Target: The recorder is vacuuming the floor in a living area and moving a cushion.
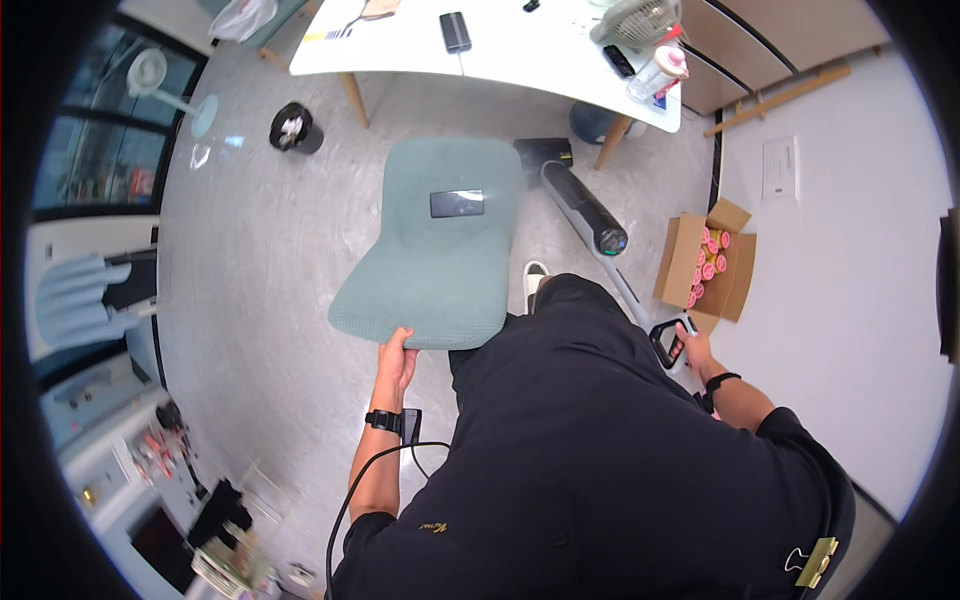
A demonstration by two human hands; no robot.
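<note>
My left hand [398, 355] grips the bottom edge of a sage-green cushioned chair [420, 275], fingers wrapped round it. A dark phone [456, 203] lies on the chair's cushion. My right hand [689, 345] is closed on the looped handle of a grey and black upright floor cleaner [590, 215], whose dark head [543, 152] rests on the floor beside the chair, near the white table [380, 45]. A black cable and a small dark device [411, 425] are by my left wrist.
An open cardboard box [682, 258] of pink-lidded containers stands against the right wall. A black bin [296, 128], a white standing fan [147, 73] and table legs [355, 95] are ahead. A blue round container [590, 123] sits under the table. Cluttered white furniture [150, 450] lines the lower left.
</note>
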